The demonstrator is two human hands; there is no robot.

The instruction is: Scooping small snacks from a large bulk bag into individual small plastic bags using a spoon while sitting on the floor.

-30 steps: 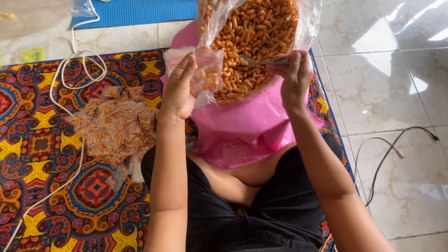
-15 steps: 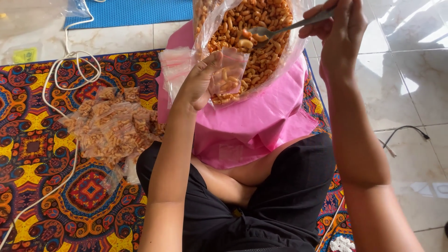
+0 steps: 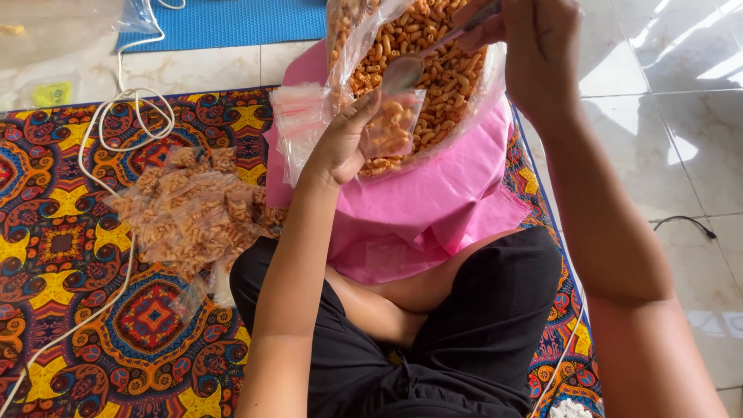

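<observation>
- Your left hand [image 3: 340, 143] sits at upper centre of the frame, fingers pinched on the mouth of a small clear bag [image 3: 393, 124] that already has some orange snack pieces in it.
- Your right hand [image 3: 534, 46] is at the top of the frame, right of centre, clenched around the handle of a metal spoon [image 3: 410, 70]; the bowl of the spoon hangs just above the small bag's opening.
- Behind both hands, the big clear bag [image 3: 433, 70] of orange snack pieces stands open at the top centre, resting on a pink cloth [image 3: 433, 209] spread over your lap.
- A few empty little bags [image 3: 298, 124] lie bunched on the pink cloth just left of your left hand, touching the big bag's side.
- At centre left, a heap of filled packets [image 3: 193, 213] rests on the patterned mat [image 3: 70, 310], close by your left knee.
- A white cord [image 3: 116, 116] loops across the mat in the upper left and trails down toward the lower left corner.
- A blue mat [image 3: 232, 22] lies along the top edge, and pale floor tiles [image 3: 665, 155] fill the right side, where a thin dark cable [image 3: 685, 223] lies.
</observation>
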